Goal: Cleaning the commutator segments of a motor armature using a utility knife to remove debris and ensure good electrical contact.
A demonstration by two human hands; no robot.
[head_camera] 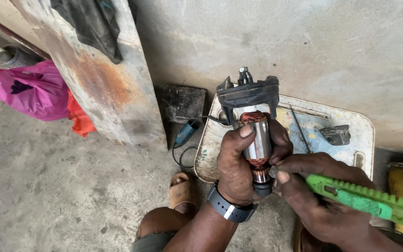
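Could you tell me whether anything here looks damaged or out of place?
The metal sheet leaning on the wall is badly rusted, a dark rag slung over it. The motor rotor in the left hand sits bare, outside any housing.

Floor (47, 177): bare grey concrete, stained and gritty, with small debris scattered about. Wall (327, 42): rough grey cement render, scuffed, meeting the floor along the far side. A tall metal sheet (103, 79) leans against the wall, rusted orange at its middle; a dark cloth (94, 25) hangs over its upper edge. Left of the sheet, a pink plastic bag (29, 88) lies on the floor with an orange one (80, 119) just beside it. A worn white tray (350, 121) rests flat by the wall. Lighting is even, soft daylight; no hard shadows.
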